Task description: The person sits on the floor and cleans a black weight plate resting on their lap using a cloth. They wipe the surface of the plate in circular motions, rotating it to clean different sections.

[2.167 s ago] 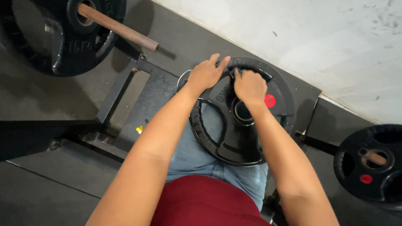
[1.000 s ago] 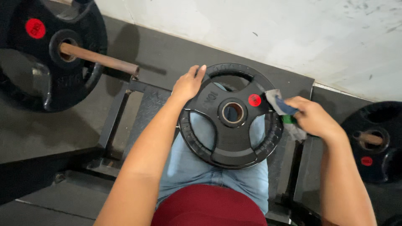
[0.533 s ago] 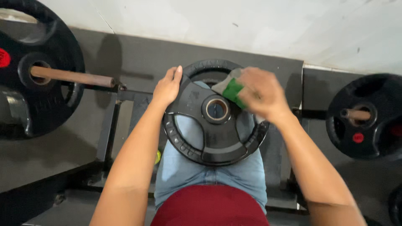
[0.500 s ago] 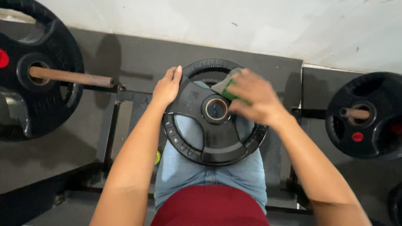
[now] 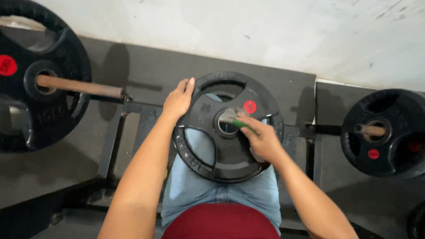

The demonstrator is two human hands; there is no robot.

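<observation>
A black round weight plate (image 5: 230, 155) with cut-out grips and a small red sticker rests flat on my lap, over my blue jeans. My left hand (image 5: 178, 100) lies on its upper left rim, fingers spread along the edge. My right hand (image 5: 262, 140) presses a green and grey scrub sponge (image 5: 232, 118) against the plate next to the centre hole.
A large black plate on a rusty bar (image 5: 79, 86) hangs at the left. Another black plate (image 5: 384, 132) with red stickers sits on a peg at the right. A dark metal rack frame (image 5: 116, 140) runs under my legs on dark rubber flooring; a pale wall is behind.
My right hand left the plate's centre, came back holding the sponge, and has moved from the upper right rim down to the centre hole. My left hand stays on the rim.
</observation>
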